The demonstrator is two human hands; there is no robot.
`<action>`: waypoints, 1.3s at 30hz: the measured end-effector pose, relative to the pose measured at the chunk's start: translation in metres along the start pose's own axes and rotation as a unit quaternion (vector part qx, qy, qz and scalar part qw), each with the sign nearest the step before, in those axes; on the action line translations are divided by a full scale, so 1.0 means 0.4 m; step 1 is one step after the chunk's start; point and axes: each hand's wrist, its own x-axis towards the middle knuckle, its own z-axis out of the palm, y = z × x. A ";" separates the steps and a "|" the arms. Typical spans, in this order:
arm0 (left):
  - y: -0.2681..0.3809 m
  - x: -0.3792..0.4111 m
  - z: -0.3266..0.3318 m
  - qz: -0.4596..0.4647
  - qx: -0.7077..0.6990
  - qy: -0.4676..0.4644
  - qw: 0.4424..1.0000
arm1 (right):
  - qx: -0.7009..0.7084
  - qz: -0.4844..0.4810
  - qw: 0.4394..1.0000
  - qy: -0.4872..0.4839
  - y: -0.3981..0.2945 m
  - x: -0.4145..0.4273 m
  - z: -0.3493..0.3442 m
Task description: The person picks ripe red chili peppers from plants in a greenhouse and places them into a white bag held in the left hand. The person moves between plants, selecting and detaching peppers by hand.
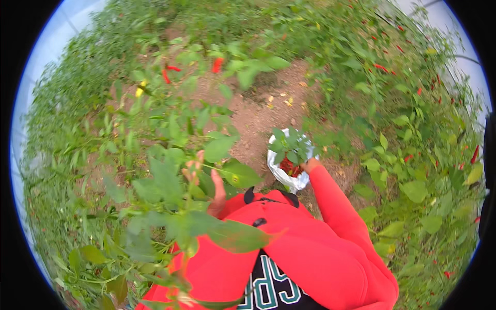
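Note:
Among the leaves of a chili pepper plant (166,174), my left hand (207,184) has its thumb and fingers spread apart. Leaves cover part of that hand, and I see nothing gripped in it. My right hand (310,165), in a red sleeve, grips the right rim of a white plastic bag (276,170); its fingertips are hard to make out. Inside the bag lie several red chili peppers (290,166). Green leaves (288,145) overhang the bag's mouth and hide part of its contents.
Bare brown soil (255,120) runs between the plant rows. On the right, dense pepper plants (414,190) carry red chilies (381,68). Ahead hang more red chilies (217,65) and a yellow one (141,88). A large leaf (240,235) crosses before my red jacket (310,248).

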 end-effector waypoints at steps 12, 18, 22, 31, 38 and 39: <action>0.035 0.036 -0.045 -0.121 -0.248 -0.068 0.959 | 0.001 -0.616 0.786 -0.055 -0.715 -0.300 0.099; 0.154 0.190 -0.034 -0.097 -0.249 0.017 0.963 | -0.062 -0.643 0.757 -0.100 -0.750 -0.374 0.228; 0.051 0.302 0.018 -0.147 -0.255 0.176 0.939 | -0.087 -0.650 0.749 -0.095 -0.780 -0.390 0.256; -0.338 0.416 -0.114 -0.432 -0.313 0.433 0.727 | -0.113 -0.693 0.711 -0.051 -0.798 -0.472 0.249; -0.401 0.400 -0.242 -0.473 -0.406 0.463 0.630 | -0.094 -0.655 0.750 0.006 -0.813 -0.444 0.134; -0.420 0.401 -0.225 -0.497 -0.394 0.403 0.660 | -0.077 -0.648 0.758 -0.008 -0.816 -0.440 0.117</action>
